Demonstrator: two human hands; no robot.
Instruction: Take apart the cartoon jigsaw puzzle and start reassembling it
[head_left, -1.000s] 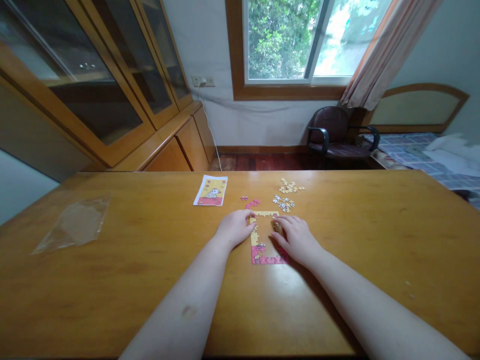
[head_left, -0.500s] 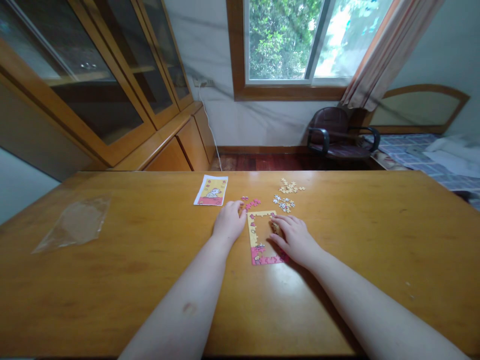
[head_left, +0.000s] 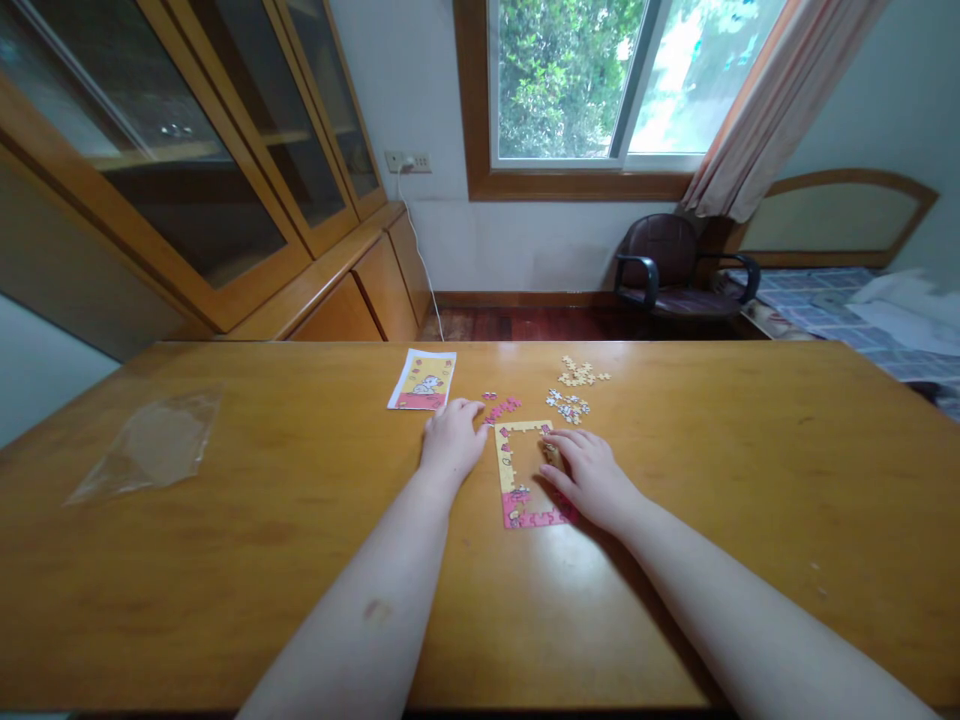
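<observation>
A partly built jigsaw frame, yellow on top and pink at the bottom, lies on the wooden table. My right hand rests flat on the frame's right side, fingers stretched toward its top edge. My left hand lies open on the table just left of the frame, fingertips reaching toward a few loose pink pieces. Neither hand visibly holds anything.
A reference picture card lies beyond my left hand. Loose piece piles sit farther back: white ones and yellow ones. A clear plastic bag lies far left. A dark chair stands beyond the table.
My left hand slid off the frame's upper left corner, moving left and farther away toward the pink pieces. My right hand stayed on the frame's right side.
</observation>
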